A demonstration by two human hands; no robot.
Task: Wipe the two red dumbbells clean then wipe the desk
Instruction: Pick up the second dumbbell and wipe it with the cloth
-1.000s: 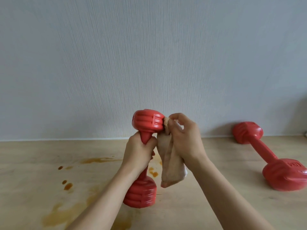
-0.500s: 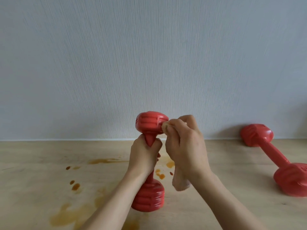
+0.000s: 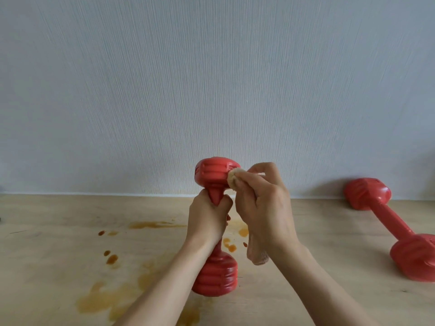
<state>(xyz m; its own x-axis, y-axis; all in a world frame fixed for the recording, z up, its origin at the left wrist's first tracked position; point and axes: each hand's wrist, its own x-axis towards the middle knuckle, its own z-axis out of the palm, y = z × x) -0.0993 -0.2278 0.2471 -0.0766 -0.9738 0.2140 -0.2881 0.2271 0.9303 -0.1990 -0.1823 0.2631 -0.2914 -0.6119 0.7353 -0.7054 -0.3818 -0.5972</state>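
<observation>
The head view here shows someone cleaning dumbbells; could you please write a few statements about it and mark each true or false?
1. The left hand grips the handle of the upright dumbbell. True.
2. The right hand presses a cloth against the dumbbell's bottom head. False: the cloth is against the top head.
3. The second dumbbell lies on the desk to the right. True.
4. The desk is spotless. False: brown stains mark its left and middle.
5. The upright dumbbell's lower head hangs well above the desk. False: it sits at desk level.
</observation>
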